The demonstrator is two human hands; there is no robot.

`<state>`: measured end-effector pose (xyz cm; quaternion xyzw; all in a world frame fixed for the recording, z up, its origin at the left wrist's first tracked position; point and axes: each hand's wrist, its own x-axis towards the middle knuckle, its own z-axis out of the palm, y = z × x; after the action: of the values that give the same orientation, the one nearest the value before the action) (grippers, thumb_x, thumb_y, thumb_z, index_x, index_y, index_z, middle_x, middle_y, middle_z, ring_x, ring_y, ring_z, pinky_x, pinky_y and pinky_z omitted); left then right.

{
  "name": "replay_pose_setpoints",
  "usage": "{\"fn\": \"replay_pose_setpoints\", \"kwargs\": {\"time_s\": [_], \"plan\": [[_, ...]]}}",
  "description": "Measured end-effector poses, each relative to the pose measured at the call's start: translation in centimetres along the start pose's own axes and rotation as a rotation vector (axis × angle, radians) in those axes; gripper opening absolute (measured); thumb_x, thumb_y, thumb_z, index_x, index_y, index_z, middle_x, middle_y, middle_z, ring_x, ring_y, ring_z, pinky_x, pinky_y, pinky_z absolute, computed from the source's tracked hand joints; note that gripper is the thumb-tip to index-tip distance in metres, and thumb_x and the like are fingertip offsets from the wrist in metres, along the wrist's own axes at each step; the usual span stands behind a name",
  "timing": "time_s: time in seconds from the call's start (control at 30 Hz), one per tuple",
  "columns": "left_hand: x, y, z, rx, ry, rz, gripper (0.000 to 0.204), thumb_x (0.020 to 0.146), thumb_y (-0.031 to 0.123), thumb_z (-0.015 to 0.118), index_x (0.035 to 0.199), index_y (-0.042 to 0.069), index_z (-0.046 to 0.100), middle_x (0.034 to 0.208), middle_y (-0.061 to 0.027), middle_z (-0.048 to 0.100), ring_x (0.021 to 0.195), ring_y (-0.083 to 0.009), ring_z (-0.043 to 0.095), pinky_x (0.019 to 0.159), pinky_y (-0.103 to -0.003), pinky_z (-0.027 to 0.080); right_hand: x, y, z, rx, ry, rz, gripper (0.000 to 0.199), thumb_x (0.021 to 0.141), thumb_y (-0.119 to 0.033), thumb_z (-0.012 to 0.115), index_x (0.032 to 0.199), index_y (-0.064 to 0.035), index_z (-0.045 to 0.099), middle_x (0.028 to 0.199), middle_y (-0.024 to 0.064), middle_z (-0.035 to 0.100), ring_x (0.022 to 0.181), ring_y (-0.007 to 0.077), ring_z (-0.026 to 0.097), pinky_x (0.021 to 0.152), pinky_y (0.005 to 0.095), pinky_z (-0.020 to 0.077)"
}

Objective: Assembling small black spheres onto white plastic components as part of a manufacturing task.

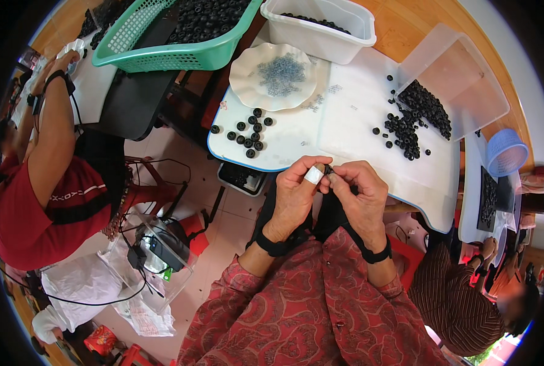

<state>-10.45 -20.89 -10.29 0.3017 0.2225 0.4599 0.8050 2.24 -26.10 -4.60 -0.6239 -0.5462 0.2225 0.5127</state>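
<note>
My left hand [297, 194] and my right hand [363, 192] meet just over the table's near edge, fingertips pinched together. Between them is a small black part [328, 171], mostly covered by the fingers. White tape wraps a digit of my left hand. Beyond it on the table [284, 143] lies a loose group of black round pieces [255, 136], each with a hole or dimple. A wavy-rimmed white plate [242, 79] behind them holds a heap of tiny translucent bluish pieces [282, 74]. Right of my hands, small black pieces [404, 131] spill from a tipped clear plastic bin [476, 91].
A white tub [345, 46] and a green basket [156, 61], both with black pieces, stand at the back. A blue basket [507, 152] is at right. One person in a red shirt [52, 219] works at left, another in a striped top [458, 299] at right.
</note>
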Motion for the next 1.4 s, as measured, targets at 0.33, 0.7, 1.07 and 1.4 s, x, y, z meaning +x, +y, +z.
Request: {"fn": "replay_pose_setpoints", "kwargs": {"time_s": [0.33,0.7,1.07,1.4], "plan": [[-0.3,1.3,-0.5,0.344,-0.015,0.160,0.019,0.102,0.005,0.058,0.116,-0.001,0.070,0.095,-0.0008,0.060,0.076,-0.0076,0.058,0.067,-0.022,0.050,0.2,-1.2,0.7,-0.079,-0.038,-0.018,0.010,0.087,0.005,0.072,0.097,0.0007,0.069,0.092,0.0084,0.068,0.073,0.0114,0.069,0.059,0.0247,0.0540],[-0.8,1.5,-1.5,0.366,0.088,0.115,0.018,0.100,0.001,0.059,0.115,-0.001,0.069,0.097,-0.0026,0.065,0.076,-0.0072,0.061,0.064,-0.021,0.052,0.3,0.2,2.0,-0.102,-0.076,0.005,0.010,0.087,0.001,0.073,0.096,-0.0001,0.069,0.086,0.0107,0.068,0.069,0.0158,0.068,0.060,0.0284,0.0537],[1.9,2.3,-3.5,0.950,0.165,0.334,0.017,0.088,-0.006,0.064,0.104,0.000,0.068,0.088,-0.0136,0.065,0.071,-0.0238,0.066,0.062,-0.033,0.053,2.5,3.3,4.5,-0.298,-0.054,-0.129,0.012,0.080,0.001,0.074,0.091,-0.0050,0.073,0.087,0.0076,0.062,0.078,0.0291,0.059,0.069,0.0387,0.0492],[3.6,2.5,-4.8,1.369,0.136,0.562,0.023,0.082,-0.010,0.061,0.103,0.000,0.066,0.091,-0.0197,0.063,0.084,-0.0409,0.064,0.072,-0.046,0.052,4.4,5.6,7.1,-0.220,-0.058,0.014,0.009,0.075,0.003,0.076,0.078,-0.0046,0.075,0.084,0.0089,0.063,0.073,0.0289,0.062,0.065,0.0406,0.0501]]}}
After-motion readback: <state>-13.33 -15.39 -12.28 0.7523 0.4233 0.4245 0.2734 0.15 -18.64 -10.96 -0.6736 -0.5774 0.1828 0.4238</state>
